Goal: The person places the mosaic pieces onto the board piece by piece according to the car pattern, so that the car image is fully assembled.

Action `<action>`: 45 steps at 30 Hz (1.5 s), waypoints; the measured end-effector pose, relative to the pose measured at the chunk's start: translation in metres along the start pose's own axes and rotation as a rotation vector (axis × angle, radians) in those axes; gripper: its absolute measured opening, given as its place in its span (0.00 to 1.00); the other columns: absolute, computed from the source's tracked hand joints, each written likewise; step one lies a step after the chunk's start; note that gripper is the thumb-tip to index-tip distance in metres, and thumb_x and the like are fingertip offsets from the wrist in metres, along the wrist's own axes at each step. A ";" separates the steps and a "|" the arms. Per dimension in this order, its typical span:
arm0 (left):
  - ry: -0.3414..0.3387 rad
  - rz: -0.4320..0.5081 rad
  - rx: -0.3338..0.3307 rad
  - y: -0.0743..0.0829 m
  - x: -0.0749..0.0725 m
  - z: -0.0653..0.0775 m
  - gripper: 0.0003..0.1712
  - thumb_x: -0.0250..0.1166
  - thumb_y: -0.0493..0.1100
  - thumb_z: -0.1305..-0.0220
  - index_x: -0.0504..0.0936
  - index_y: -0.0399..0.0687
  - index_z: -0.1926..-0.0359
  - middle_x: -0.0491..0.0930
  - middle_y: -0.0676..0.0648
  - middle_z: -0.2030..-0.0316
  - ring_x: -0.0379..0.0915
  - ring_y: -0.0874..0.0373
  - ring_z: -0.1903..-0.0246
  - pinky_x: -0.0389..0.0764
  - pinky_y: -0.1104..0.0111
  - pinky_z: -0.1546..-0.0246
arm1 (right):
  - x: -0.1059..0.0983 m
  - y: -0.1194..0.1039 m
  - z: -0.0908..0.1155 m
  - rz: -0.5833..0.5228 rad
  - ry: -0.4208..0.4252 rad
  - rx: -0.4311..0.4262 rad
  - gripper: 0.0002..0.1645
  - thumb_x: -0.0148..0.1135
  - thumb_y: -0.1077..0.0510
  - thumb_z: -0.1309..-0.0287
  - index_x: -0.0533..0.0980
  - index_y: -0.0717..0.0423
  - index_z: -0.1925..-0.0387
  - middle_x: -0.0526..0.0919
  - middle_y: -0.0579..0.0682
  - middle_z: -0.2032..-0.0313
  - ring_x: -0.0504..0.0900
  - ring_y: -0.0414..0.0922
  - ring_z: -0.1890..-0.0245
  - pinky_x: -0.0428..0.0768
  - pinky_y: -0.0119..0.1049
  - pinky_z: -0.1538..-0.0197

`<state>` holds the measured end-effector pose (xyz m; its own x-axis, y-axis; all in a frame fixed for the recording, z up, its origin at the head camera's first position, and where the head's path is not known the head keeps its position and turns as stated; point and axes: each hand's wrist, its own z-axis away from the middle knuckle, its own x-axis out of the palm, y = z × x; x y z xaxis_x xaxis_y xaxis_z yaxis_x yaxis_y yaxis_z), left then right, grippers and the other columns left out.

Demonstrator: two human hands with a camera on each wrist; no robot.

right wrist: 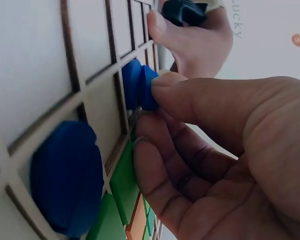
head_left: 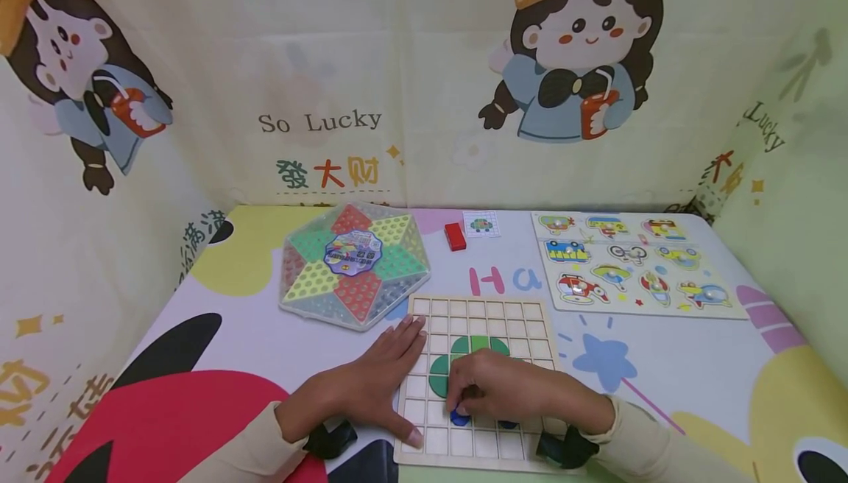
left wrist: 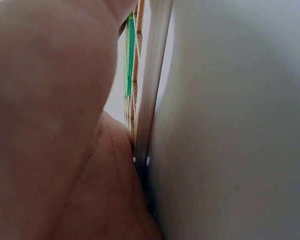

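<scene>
A wooden grid board [head_left: 433, 440] lies in front of me, with green pieces [head_left: 439, 376] forming a rounded shape in its middle. My left hand [head_left: 377, 376] rests at the board's left edge, fingers straight and thumb spread on the lower left corner. Over the lower middle of the grid, my right hand [head_left: 506, 383] pinches a small blue piece [right wrist: 149, 89] between thumb and curled fingers. Right beside it, another blue piece [right wrist: 131, 84] sits in a cell. A further blue piece [head_left: 509, 424] lies in a cell to the right, partly under the hand.
Behind the board on the left is a hexagonal Chinese checkers box [head_left: 354, 266]. A red block [head_left: 455, 236] and a small card with a turtle picture [head_left: 481, 224] lie at the back. To the right is a vehicle puzzle board [head_left: 639, 266]. Printed cloth walls [head_left: 424, 85] surround the table.
</scene>
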<state>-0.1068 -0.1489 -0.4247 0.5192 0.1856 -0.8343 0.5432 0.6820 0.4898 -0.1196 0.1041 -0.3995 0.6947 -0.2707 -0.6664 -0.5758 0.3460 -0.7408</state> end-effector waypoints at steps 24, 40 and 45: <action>0.005 -0.007 -0.006 0.002 -0.001 0.000 0.74 0.64 0.79 0.56 0.38 0.44 0.23 0.23 0.49 0.24 0.13 0.54 0.28 0.33 0.49 0.30 | -0.001 -0.005 0.003 0.145 0.015 0.064 0.08 0.67 0.63 0.41 0.86 0.50 0.62 0.80 0.36 0.66 0.74 0.28 0.64 0.76 0.24 0.57; 0.014 -0.015 0.021 0.002 -0.001 0.001 0.73 0.65 0.77 0.54 0.37 0.41 0.23 0.24 0.47 0.24 0.14 0.53 0.28 0.33 0.49 0.30 | -0.016 0.005 0.007 0.120 0.093 0.037 0.06 0.64 0.59 0.36 0.85 0.48 0.63 0.78 0.32 0.68 0.74 0.31 0.66 0.77 0.28 0.58; 0.004 -0.004 0.007 0.003 -0.002 0.001 0.72 0.66 0.75 0.53 0.39 0.42 0.23 0.25 0.47 0.24 0.15 0.53 0.27 0.33 0.50 0.30 | -0.030 0.023 0.017 0.003 0.181 0.083 0.07 0.60 0.56 0.33 0.85 0.47 0.61 0.80 0.37 0.69 0.75 0.36 0.68 0.76 0.31 0.64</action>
<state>-0.1057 -0.1477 -0.4216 0.5146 0.1859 -0.8370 0.5499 0.6775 0.4885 -0.1471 0.1353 -0.3951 0.6002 -0.4239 -0.6783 -0.5352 0.4174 -0.7344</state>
